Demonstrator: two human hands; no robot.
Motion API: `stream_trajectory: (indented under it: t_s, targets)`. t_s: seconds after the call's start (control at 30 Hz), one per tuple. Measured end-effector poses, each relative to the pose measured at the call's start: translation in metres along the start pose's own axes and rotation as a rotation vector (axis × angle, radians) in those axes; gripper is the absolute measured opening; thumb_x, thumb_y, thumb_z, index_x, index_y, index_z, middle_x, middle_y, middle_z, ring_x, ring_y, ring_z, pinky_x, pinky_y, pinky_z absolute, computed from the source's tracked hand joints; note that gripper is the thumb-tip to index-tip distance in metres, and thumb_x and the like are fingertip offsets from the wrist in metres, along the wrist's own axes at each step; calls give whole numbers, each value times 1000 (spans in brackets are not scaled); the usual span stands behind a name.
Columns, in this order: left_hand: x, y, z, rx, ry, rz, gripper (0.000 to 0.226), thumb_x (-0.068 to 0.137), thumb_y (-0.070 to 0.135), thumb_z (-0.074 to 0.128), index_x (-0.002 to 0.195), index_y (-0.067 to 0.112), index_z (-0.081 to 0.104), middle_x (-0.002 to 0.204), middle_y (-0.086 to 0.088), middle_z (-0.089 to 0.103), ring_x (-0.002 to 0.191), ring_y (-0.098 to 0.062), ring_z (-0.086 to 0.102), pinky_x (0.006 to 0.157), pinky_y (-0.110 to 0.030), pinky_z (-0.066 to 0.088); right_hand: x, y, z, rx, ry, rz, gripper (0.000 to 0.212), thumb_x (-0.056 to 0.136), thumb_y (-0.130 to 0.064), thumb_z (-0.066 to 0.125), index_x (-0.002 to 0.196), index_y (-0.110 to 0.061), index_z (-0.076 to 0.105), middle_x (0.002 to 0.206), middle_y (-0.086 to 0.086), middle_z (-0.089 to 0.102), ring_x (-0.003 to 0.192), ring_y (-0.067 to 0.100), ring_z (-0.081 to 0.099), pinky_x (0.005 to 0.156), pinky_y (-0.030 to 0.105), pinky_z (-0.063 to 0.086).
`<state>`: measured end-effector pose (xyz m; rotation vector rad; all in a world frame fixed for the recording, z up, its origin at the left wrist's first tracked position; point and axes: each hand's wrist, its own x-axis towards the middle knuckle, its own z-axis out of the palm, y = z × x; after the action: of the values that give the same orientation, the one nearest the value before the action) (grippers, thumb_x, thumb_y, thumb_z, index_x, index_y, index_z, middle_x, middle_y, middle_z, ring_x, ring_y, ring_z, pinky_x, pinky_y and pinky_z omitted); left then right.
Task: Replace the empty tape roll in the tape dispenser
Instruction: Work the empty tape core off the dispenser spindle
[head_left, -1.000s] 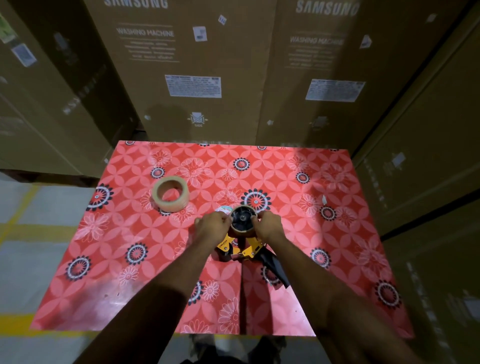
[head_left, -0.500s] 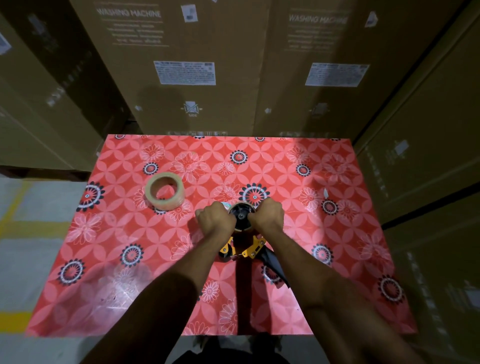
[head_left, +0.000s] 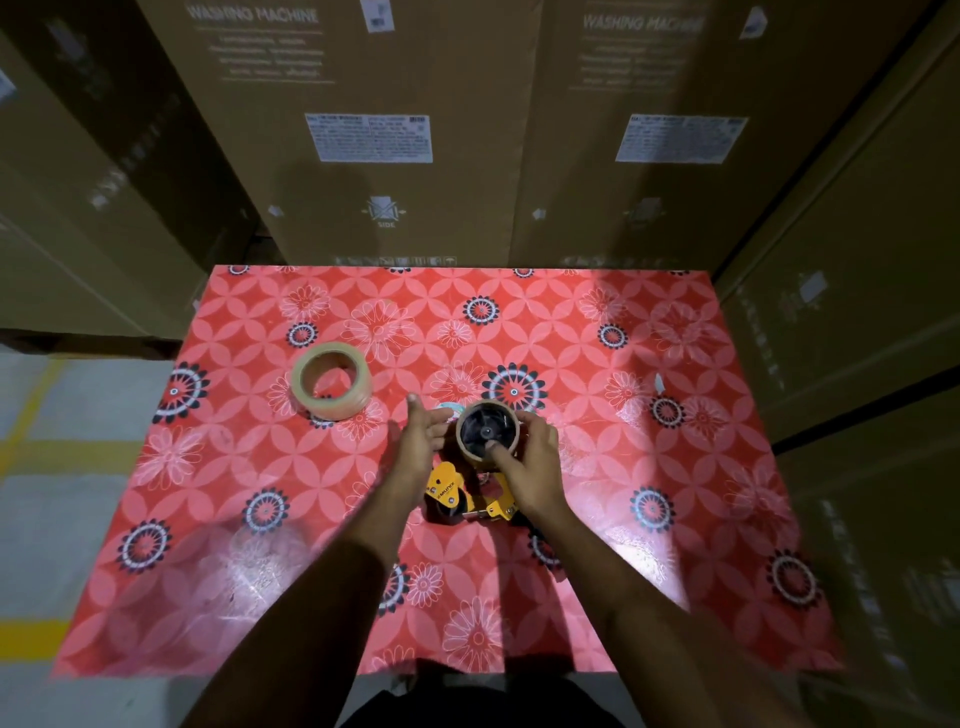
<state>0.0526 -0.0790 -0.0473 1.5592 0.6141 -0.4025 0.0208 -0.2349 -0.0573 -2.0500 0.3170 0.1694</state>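
Cardboard boxes (head_left: 363, 130) fill the top of the frame behind a red flowered table (head_left: 675, 467). At center, the right hand (head_left: 535, 462) grips the empty roll (head_left: 485, 431) on the yellow dispenser (head_left: 457, 496); the left hand (head_left: 418, 441) is beside it with fingers spread. A full tape roll (head_left: 331, 380) lies at left of center.

Probably a warehouse: stacked washing-machine cartons (head_left: 395, 130), yellow-lined floor (head_left: 47, 452).

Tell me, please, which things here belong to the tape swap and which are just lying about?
Part of the job:
- tape dispenser
- empty roll, right hand on it
- left hand, open beside it
- new tape roll

Just lying about:
- washing machine boxes
- patterned tablecloth
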Motion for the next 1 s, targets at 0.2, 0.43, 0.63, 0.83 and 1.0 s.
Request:
stream_trajectory:
  t_s: [0.2,0.43,0.63,0.83,1.0]
  targets:
    - [8,1,6,-65,-49,-17,95,98,66,-2,130,5,63,121,-15,67,103,-22,62,102,-40,38,2,10,10,-58,27,-62,104,57,-64,89,137,-15,43,128,3,43,119,12,43,96,29,47]
    - [27,-14,6,28,-38,-71,105,69,99,6,93,28,79,123,-14,71,116,-29,64,104,-49,44,-3,11,16,-63,149,-113,79,61,-53,82,124,-24,43,116,-6,51,113,22,57,87,38,55]
    - [70,-51,3,163,118,-79,92,58,106,2,80,52,74,148,-11,54,128,-35,56,109,-60,37,-1,8,15,-127,115,-147,91,58,-56,72,137,-20,44,130,0,47,125,22,47,96,46,52]
    - [56,-47,0,47,82,-80,117,54,108,8,100,26,77,132,-13,66,111,-30,67,107,-54,40,2,11,16,-133,121,-190,98,61,-70,79,140,-20,48,128,3,48,124,23,46,97,40,49]
    - [83,-77,1,51,173,-104,114,55,108,4,92,30,79,144,-21,55,116,-39,64,109,-54,39,7,7,14,-113,102,-218,92,66,-38,86,145,-19,44,134,3,54,127,20,45,97,31,41]
